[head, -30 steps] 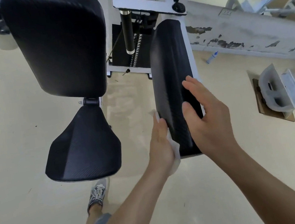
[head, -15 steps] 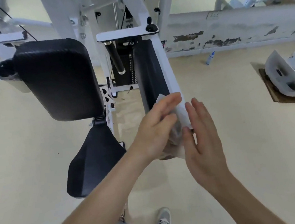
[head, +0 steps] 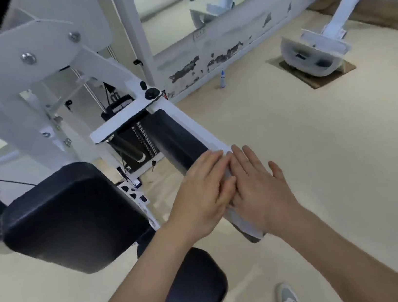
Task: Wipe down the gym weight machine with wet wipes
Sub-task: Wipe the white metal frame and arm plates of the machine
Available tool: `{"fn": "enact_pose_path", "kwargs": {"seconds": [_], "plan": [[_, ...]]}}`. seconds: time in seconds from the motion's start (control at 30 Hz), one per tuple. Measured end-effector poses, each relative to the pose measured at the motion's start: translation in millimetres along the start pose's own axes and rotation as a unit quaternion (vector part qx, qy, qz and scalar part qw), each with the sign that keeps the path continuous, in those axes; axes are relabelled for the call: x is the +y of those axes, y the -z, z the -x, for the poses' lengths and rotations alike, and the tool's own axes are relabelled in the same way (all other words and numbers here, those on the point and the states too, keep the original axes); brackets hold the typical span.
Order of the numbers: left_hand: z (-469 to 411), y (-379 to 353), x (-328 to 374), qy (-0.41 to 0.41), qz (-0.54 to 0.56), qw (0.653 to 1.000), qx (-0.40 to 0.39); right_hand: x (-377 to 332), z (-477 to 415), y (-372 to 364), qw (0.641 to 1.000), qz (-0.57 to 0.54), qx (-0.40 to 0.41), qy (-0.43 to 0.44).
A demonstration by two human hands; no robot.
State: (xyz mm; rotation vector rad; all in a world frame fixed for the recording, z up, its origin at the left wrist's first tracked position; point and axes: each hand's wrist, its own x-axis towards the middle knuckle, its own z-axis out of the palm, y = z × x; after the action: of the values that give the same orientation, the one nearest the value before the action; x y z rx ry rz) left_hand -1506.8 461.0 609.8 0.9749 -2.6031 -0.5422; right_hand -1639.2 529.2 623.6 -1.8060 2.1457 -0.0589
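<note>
Beige gym floor lay under the white machine frame. Left hand & right hand were both flat, fingers straight, side by side & touching. They pressed one wet wipe onto the near end of the long black arm pad. Wipe sat under both palms, edge showing by right wrist. Count: 2 hands, 1 wipe, 3 black pads clearly seen, incl. back pad & seat.
</note>
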Motion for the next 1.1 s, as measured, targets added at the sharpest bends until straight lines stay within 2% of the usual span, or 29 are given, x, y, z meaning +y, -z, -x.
{"fn": "enact_pose_path", "kwargs": {"seconds": [0.1,0.3,0.37,0.4,0.43,0.47,0.5,0.53,0.57,0.6,0.63,0.7,0.77,0.83,0.93,1.03,1.1], "plan": [[7,-1,-14,-0.098,-0.074,0.991,-0.048,-2,46,-28,0.992,0.032,0.122,-0.026],[18,-23,1,-0.252,-0.166,0.953,-0.033,3,89,-49,0.974,0.009,0.203,-0.100],[16,-28,5,-0.287,-0.185,0.939,-0.039,-3,96,-56,0.964,-0.050,0.226,-0.134],[15,-30,5,-0.299,-0.198,0.933,-0.038,-8,99,-61,0.946,-0.112,0.253,-0.172],[13,-32,4,-0.306,-0.209,0.928,-0.034,-15,102,-64,0.914,-0.201,0.267,-0.232],[12,-36,4,-0.308,-0.216,0.926,-0.025,-23,104,-67,0.861,-0.323,0.253,-0.301],[12,-40,5,-0.304,-0.217,0.928,-0.014,-32,104,-67,0.779,-0.467,0.223,-0.354],[14,-45,7,-0.296,-0.211,0.932,0.000,-41,101,-66,0.678,-0.601,0.201,-0.372],[16,-48,9,-0.287,-0.200,0.937,0.013,-49,96,-64,0.594,-0.692,0.192,-0.361],[19,-51,13,-0.283,-0.188,0.940,0.024,-53,89,-62,0.551,-0.738,0.191,-0.339],[22,-53,15,-0.283,-0.178,0.942,0.030,-55,81,-59,0.540,-0.755,0.198,-0.317],[25,-48,14,-0.293,-0.171,0.941,0.006,-57,65,-51,0.562,-0.743,0.221,-0.288],[22,-33,7,-0.306,-0.124,0.943,-0.040,-59,52,-47,0.605,-0.698,0.265,-0.276],[22,-18,-2,-0.288,-0.026,0.955,-0.069,-63,48,-56,0.677,-0.586,0.358,-0.265],[26,-2,-19,-0.162,0.096,0.982,-0.019,-65,53,-87,0.804,-0.341,0.436,-0.218],[26,3,-29,-0.072,0.119,0.990,0.020,-49,52,-95,0.874,-0.142,0.435,-0.162],[24,2,-31,-0.065,0.115,0.991,0.021,-41,33,-77,0.914,-0.035,0.370,-0.164]]}}
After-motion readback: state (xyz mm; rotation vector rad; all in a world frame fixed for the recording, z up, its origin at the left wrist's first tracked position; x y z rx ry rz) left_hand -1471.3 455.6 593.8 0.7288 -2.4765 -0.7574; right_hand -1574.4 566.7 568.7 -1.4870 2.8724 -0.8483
